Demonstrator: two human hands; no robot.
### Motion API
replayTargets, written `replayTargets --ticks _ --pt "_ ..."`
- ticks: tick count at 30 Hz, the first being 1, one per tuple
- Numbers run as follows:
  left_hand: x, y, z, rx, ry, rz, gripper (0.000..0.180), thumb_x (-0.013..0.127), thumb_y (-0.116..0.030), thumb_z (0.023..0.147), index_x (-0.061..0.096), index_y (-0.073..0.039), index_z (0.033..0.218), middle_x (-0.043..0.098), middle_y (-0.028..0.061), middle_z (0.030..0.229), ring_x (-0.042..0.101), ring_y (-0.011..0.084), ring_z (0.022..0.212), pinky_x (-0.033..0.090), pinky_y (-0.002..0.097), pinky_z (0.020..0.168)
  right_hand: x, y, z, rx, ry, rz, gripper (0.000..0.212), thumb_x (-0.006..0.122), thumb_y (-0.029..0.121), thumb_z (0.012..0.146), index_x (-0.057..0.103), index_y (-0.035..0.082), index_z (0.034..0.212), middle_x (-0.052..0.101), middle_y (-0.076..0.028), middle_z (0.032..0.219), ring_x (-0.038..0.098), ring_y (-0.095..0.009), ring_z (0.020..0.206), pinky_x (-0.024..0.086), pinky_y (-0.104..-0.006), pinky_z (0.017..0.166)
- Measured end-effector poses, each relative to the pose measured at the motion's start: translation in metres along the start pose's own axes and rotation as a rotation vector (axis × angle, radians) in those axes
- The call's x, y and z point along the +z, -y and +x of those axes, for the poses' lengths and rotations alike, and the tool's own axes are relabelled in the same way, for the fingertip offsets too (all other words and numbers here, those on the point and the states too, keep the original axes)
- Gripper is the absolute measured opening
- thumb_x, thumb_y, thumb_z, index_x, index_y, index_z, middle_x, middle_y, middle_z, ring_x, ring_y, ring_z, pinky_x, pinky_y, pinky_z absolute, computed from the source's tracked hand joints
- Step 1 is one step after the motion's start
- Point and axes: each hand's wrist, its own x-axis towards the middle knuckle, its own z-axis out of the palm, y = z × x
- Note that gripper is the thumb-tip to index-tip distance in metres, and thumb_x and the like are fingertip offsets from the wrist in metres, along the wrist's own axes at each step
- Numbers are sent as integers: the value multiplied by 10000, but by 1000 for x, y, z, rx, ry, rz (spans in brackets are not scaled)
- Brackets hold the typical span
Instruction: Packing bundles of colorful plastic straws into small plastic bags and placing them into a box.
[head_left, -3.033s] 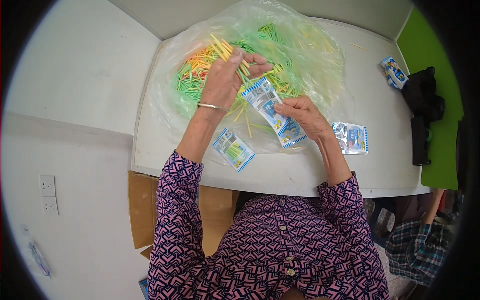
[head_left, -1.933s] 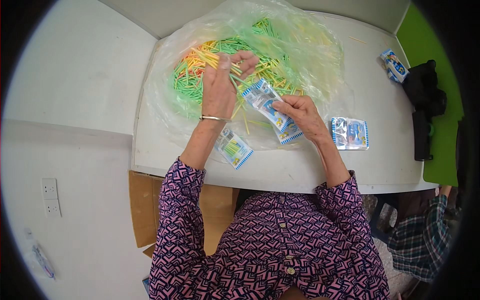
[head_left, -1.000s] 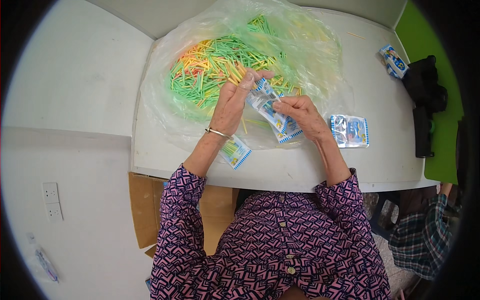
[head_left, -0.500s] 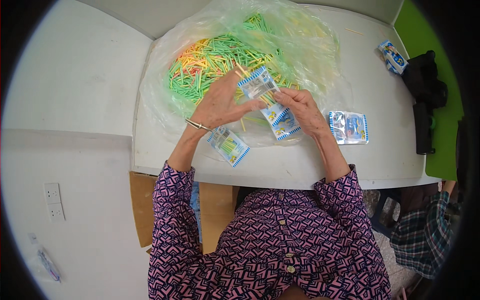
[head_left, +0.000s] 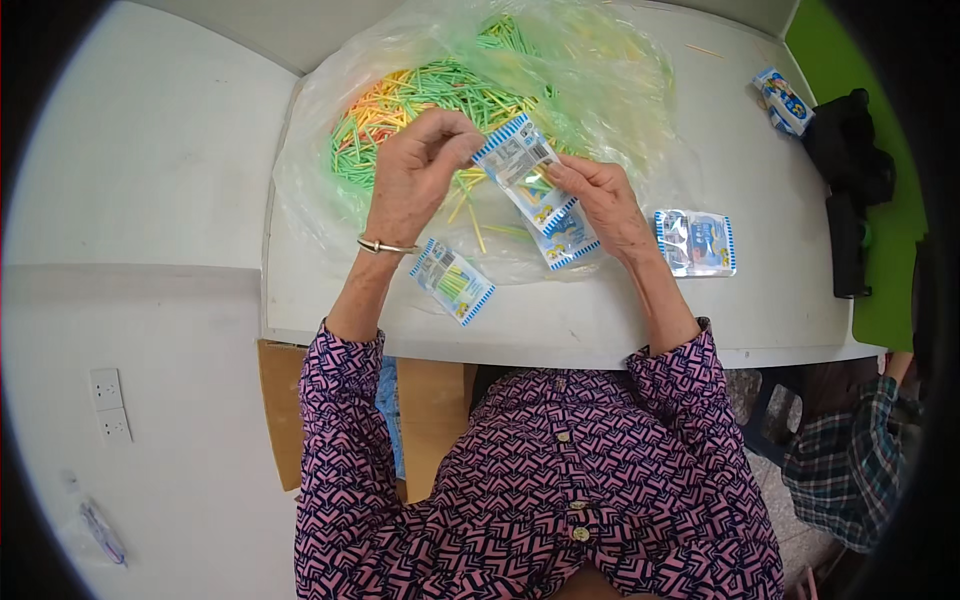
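A small clear packet point(head_left: 522, 160) with blue-and-white striped ends is tilted between my hands. My right hand point(head_left: 603, 200) pinches its right side between thumb and fingers. At its upper left corner, the thumb and curled fingers of my left hand point(head_left: 425, 165) close on the edge. Partly beneath it is a second similar packet point(head_left: 572, 245); whether my right hand grips that too is unclear. Just behind lies a big translucent plastic bag point(head_left: 300, 190), spread open around a heap of thin straw-like sticks point(head_left: 440, 90) in green, yellow and orange.
Near my left wrist, a packet with green sticks point(head_left: 452, 283) lies on the white table point(head_left: 540, 335). Another packet point(head_left: 695, 243) is right of my right hand. Further back stand a blue-and-white pack point(head_left: 783, 100) and a black device point(head_left: 850, 150) by a green panel point(head_left: 895, 290).
My left hand has lifted and turned, its fingers drawing in to the packet's upper corner. The sticks that poked out past the packet's top no longer show there.
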Motion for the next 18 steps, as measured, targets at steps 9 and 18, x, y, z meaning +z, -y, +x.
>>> replayTargets --ticks 9,18 --pt "8 5 4 190 73 215 160 650 -65 851 667 15 989 643 19 925 590 97 834 480 222 737 5 1 -4 37 45 -77 355 595 206 919 600 -29 1185 643 -25 978 554 -53 831 441 -195 738" --pt "19 -2 4 -37 193 -34 237 634 -93 876 606 3 1090 633 43 967 586 98 906 478 226 784 11 10 -5 36 69 76 313 639 195 885 640 -25 1107 661 -37 974 585 -63 837 457 -204 747"
